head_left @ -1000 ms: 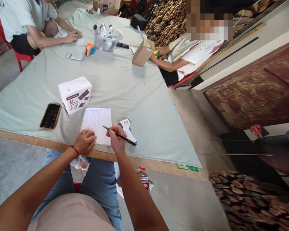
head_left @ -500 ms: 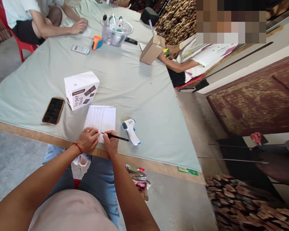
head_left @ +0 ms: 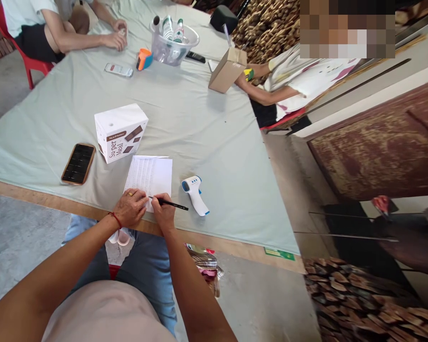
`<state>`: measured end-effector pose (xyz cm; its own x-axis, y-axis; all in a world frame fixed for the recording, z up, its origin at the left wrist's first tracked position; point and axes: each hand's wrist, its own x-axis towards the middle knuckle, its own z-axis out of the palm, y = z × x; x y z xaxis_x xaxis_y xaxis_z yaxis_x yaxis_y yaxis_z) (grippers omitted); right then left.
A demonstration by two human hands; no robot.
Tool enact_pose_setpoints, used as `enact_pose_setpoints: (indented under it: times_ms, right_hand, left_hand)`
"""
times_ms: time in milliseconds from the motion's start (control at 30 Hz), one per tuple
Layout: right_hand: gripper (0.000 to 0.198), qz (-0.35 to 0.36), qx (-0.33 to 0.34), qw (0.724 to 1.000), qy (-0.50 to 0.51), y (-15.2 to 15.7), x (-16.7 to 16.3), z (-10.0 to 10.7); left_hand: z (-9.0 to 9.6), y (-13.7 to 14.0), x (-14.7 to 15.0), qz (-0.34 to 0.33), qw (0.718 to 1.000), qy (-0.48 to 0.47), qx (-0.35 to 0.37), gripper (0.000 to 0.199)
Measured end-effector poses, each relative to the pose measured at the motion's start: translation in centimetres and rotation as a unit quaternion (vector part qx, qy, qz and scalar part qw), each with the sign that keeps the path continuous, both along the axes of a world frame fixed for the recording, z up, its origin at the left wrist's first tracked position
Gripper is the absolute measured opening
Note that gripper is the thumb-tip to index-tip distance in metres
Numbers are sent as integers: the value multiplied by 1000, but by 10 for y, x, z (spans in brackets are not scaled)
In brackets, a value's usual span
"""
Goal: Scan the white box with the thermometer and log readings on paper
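Observation:
A black pen (head_left: 176,205) is pinched in my right hand (head_left: 164,213), its tip against a white sheet of paper (head_left: 162,173) covered on the left with rows of small writing. My left hand (head_left: 131,207) lies flat over the sheet's lower left, fingers stretched out, close to the pen tip. Just beyond the paper stands a white box (head_left: 121,133) printed "Super Meal". To the right of my right hand lies a white and blue infrared thermometer (head_left: 195,194). A smartphone (head_left: 79,164) with a dark screen rests left of the box.
Across the cloth-covered table (head_left: 185,128) stand a clear basket (head_left: 171,52) with bottles, an orange and blue object (head_left: 144,59), a second phone (head_left: 119,70) and a cardboard box (head_left: 228,70). One person sits at the far left, another at the right behind the cardboard box. Chopped firewood (head_left: 364,299) lies lower right.
My right hand and the pen have shifted very slightly over the paper. At the far left, the other person's hands have lifted and come apart a little from the table.

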<state>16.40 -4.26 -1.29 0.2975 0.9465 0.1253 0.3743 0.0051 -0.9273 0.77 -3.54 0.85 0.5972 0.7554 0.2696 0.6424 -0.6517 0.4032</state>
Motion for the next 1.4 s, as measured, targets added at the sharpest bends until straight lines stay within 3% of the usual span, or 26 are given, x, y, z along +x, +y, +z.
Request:
enact_pose_setpoints:
  times_ms: [1400]
  right_hand:
    - [12, -28, 58, 998, 2, 0, 1, -10]
  left_hand:
    - [-3, 1, -1, -1, 999, 27, 38, 25]
